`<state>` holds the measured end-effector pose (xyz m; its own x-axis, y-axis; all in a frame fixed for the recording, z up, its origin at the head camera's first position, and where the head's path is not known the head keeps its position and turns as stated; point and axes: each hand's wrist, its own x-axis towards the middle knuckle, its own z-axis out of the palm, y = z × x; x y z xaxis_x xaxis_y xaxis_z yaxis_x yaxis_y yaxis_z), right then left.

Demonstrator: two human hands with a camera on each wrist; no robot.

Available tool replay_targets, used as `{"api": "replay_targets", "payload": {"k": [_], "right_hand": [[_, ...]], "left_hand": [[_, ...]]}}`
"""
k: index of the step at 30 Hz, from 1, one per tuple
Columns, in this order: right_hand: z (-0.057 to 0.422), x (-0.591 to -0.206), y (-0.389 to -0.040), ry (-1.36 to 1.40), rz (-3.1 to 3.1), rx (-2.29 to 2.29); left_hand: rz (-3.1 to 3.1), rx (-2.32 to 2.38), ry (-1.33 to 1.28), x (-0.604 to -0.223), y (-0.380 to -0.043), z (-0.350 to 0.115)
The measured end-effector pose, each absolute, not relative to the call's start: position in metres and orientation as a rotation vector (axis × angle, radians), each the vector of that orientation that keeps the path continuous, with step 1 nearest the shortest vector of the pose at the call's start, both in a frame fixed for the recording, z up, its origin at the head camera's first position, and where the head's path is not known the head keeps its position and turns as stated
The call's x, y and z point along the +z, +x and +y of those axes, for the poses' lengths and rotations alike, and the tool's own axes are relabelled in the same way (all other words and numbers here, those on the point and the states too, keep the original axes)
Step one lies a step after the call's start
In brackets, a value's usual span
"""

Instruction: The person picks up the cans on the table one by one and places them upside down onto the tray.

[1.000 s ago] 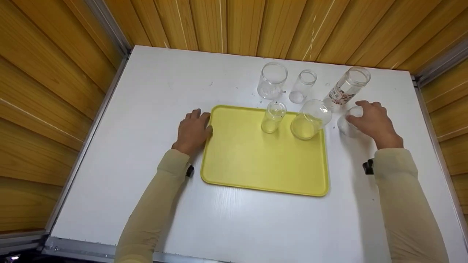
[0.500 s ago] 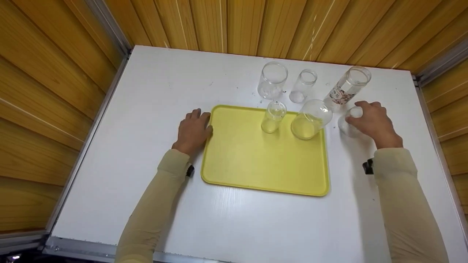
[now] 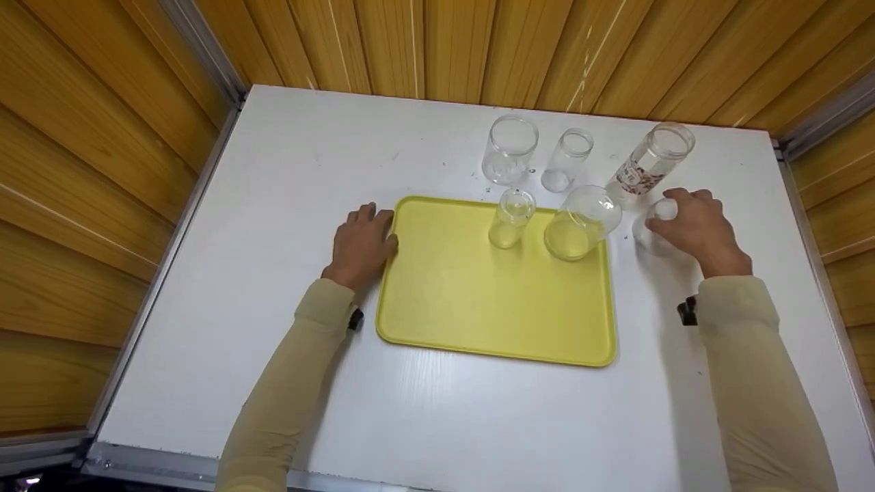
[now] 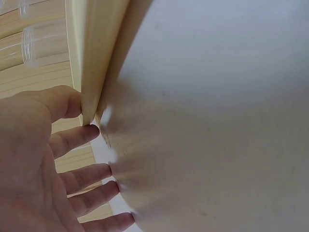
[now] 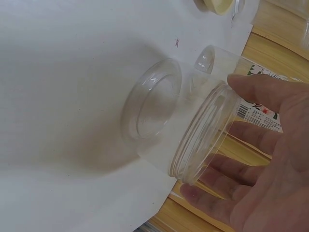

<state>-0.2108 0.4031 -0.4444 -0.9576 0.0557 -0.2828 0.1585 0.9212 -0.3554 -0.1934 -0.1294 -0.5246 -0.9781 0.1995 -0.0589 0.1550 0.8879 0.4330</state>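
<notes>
My right hand [image 3: 701,229] grips a short clear plastic jar [image 3: 649,238] around its mouth, to the right of the yellow tray [image 3: 478,301]. In the right wrist view the thumb is at one side of the threaded neck [image 5: 200,133] and the fingers at the other; the jar stands upright on the white table. At the tray's far left corner, my left hand [image 3: 360,246] has its thumb against the tray's side [image 4: 94,63], with the other fingertips lightly on the table. A narrow clear jar [image 3: 506,229] and a wide clear jar [image 3: 574,232] stand on the tray's far part.
Behind the tray stand a wide clear jar [image 3: 506,160], a narrow clear jar [image 3: 564,164] and a tall jar with a flowered label [image 3: 639,174]. The labelled jar is close to the right hand. Wood-patterned walls [image 3: 451,51] border the white table [image 3: 273,178].
</notes>
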Motion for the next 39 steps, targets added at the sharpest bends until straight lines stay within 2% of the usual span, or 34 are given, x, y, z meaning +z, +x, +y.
{"api": "replay_targets", "payload": {"k": [24, 39], "right_hand": [[0.401, -0.450, -0.207, 0.190, 2.873, -0.586], [0.400, -0.441, -0.199, 0.232, 2.896, -0.598]], "left_hand": [[2.946, 0.643, 0.259, -0.525, -0.194, -0.130], [2.943, 0.647, 0.261, -0.524, -0.194, -0.130]]}}
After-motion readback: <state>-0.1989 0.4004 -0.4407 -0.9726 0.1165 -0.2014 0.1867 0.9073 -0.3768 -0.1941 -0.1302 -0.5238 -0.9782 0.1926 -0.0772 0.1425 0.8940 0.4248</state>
